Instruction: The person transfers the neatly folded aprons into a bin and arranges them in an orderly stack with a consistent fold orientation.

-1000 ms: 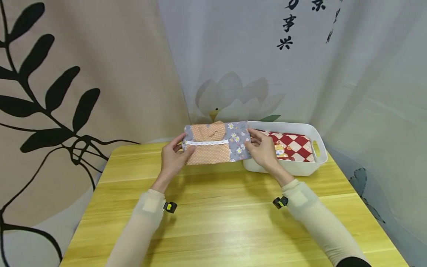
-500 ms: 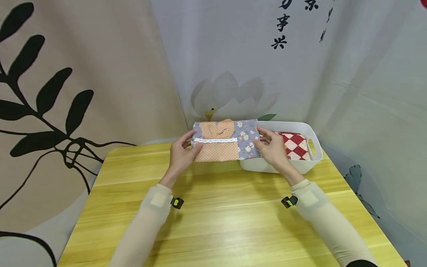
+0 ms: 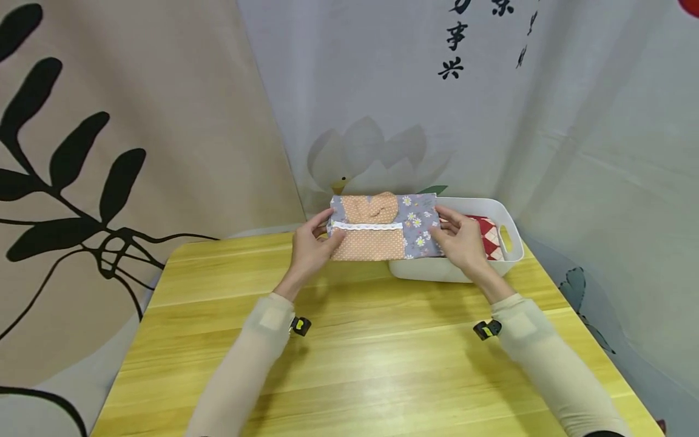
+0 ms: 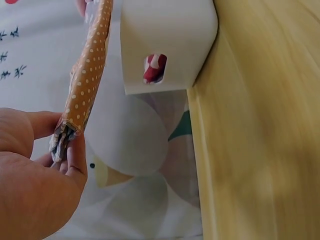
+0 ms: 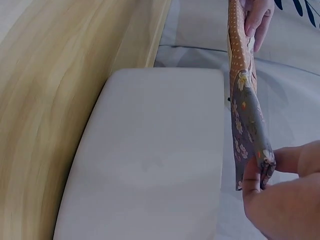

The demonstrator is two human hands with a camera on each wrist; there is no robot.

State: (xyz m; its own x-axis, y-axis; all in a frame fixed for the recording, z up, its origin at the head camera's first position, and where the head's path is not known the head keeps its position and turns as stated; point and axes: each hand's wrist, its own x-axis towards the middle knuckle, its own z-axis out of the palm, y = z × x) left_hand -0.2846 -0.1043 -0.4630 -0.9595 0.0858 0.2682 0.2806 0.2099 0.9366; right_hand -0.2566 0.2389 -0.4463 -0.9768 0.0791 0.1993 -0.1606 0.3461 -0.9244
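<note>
A folded cloth piece (image 3: 371, 244), grey-blue with daisies and orange with white dots, is held up off the table between both hands. White lace trim runs across it, and a gathered orange part sits above the lace. My left hand (image 3: 310, 250) pinches its left end between thumb and fingers; in the left wrist view the folded layers show at that end of the cloth (image 4: 85, 90). At the other end, my right hand (image 3: 463, 244) pinches the daisy-print side, thumb in front. The cloth overlaps the left part of a white plastic bin (image 3: 431, 271) in the head view.
Inside the bin lies a red-and-white checked cloth (image 3: 489, 238), partly hidden by my right hand. The bin stands at the back right of the wooden table (image 3: 360, 352). A printed curtain (image 3: 377, 79) hangs right behind the table's back edge.
Both hands have carried the folded cloth to the right, so it covers more of the bin and its checked cloth. The head view has also shifted slightly.
</note>
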